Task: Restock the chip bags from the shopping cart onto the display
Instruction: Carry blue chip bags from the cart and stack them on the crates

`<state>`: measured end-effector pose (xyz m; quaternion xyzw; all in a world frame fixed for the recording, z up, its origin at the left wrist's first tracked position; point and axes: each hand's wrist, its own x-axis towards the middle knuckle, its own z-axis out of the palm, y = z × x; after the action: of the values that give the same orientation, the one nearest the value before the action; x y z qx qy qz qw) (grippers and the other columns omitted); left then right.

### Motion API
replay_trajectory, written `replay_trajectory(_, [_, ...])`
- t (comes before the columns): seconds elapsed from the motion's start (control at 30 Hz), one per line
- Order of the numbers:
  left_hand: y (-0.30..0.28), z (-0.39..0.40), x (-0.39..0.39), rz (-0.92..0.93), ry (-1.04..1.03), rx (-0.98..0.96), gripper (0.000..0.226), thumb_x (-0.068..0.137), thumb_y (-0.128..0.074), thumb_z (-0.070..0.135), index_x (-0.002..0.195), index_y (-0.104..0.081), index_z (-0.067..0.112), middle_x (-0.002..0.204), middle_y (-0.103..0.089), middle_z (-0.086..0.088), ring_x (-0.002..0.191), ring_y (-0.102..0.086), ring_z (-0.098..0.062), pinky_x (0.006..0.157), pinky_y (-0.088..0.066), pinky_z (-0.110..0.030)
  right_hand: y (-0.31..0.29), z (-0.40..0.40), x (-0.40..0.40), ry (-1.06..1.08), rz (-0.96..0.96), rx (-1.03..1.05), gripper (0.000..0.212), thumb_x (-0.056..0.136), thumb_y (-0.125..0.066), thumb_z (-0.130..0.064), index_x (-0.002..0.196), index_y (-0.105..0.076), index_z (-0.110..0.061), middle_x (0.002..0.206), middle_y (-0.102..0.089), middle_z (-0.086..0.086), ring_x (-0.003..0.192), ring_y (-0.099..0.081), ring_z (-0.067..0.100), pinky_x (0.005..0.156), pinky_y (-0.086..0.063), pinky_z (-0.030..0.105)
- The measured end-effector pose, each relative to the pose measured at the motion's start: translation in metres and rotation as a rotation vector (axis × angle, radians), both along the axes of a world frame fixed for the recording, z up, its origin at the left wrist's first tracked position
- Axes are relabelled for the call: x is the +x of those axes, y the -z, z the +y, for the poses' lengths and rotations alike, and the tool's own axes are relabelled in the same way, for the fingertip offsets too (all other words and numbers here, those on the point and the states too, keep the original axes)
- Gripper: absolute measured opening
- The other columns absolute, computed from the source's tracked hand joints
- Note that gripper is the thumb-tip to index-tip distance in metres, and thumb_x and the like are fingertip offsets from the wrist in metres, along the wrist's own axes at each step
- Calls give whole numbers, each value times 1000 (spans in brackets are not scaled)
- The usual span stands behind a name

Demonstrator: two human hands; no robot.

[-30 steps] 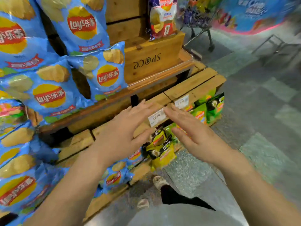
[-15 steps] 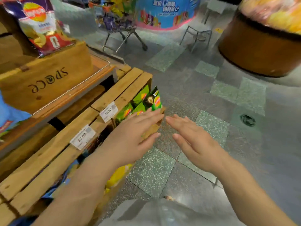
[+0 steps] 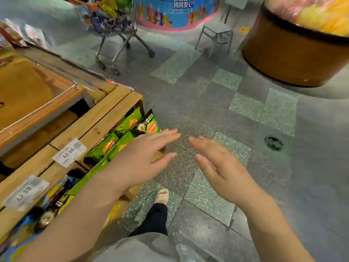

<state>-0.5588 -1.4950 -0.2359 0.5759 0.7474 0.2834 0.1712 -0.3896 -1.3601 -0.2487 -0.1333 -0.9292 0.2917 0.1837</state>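
Observation:
My left hand (image 3: pixel 139 157) and my right hand (image 3: pixel 222 167) are held out in front of me over the floor, fingers straight, holding nothing. The shopping cart (image 3: pixel 111 21), filled with chip bags, stands at the top of the view, well beyond both hands. The wooden display (image 3: pixel 98 118) runs along the left. Green chip bags (image 3: pixel 130 127) stand in its lower crate, just left of my left hand. Yellow and blue bags (image 3: pixel 51 201) lie further down that crate, partly hidden by my left forearm.
Price tags (image 3: pixel 69 152) reading 12.50 hang on the crate's front board. A metal stool (image 3: pixel 217 33) and a blue round promo stand (image 3: pixel 175 12) are behind the cart. A big brown round bin (image 3: pixel 294 53) is at the top right. My foot (image 3: pixel 161 195) is on the tiled floor.
The view has swung right, away from the blue chip bags on the display, toward the aisle and the cart. Both hands stay empty and outstretched.

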Motion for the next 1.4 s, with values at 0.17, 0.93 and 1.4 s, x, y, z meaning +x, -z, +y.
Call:
replay_trajectory(0.17, [12, 85, -50, 32, 4, 37, 60, 83, -35, 58, 138, -42, 36, 140, -31, 26, 134, -29, 6, 115, -27, -35, 16, 81, -50, 6, -78, 52, 71, 96, -16, -60, 136, -51, -13, 137, -54, 4, 132, -43, 21, 111, -28, 42])
replay_trajectory(0.93, [15, 539, -193, 119, -24, -106, 56, 90, -37, 43, 145, -33, 32, 148, -21, 26, 140, -19, 2, 116, -21, -40, 6, 537, -213, -52, -128, 46, 60, 94, -32, -50, 138, -49, -14, 138, -53, 3, 132, -43, 23, 111, -26, 37])
replay_trajectory(1.4, [10, 637, -327, 138, -495, 49, 57, 89, -37, 51, 140, -44, 27, 142, -34, 23, 131, -36, 2, 110, -32, -28, 0, 705, -412, -477, -116, 2, 61, 92, -35, -48, 140, -46, -12, 139, -52, 3, 130, -46, 19, 110, -35, 43])
